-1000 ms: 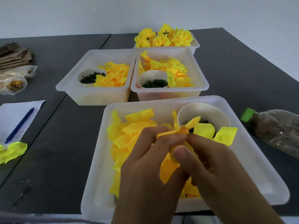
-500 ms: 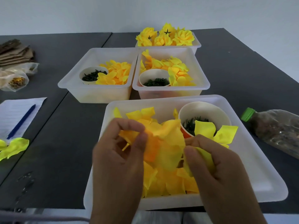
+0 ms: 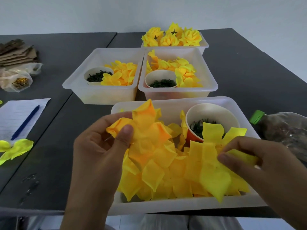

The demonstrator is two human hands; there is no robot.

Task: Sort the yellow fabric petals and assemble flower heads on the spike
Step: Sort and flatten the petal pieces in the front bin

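Note:
My left hand (image 3: pixel 98 146) pinches a bunch of yellow-orange fabric petals (image 3: pixel 146 128) between thumb and fingers, held up over the left side of the near white tray (image 3: pixel 182 205). To its right, my right hand (image 3: pixel 259 166) pinches a separate flat yellow petal piece (image 3: pixel 211 165) above the same tray. Loose yellow petals (image 3: pixel 167 183) fill the tray below both hands. A paper cup (image 3: pixel 211 113) of dark green pieces stands in the tray's far right corner. No spike shows.
Two white bins (image 3: pixel 106 95) (image 3: pixel 179 92) with petals and cups of green pieces sit behind the tray; a farther bin holds finished yellow flower heads (image 3: pixel 172 37). A plastic bottle (image 3: pixel 282 128) lies right. Paper with a blue pen (image 3: pixel 25 123), loose petals (image 3: pixel 15 149) and bags lie left.
The hands have drawn apart: the left lifted its petal bunch up and left, the right pulled a separate petal piece out to the right. One second ago both hands were together on one small piece.

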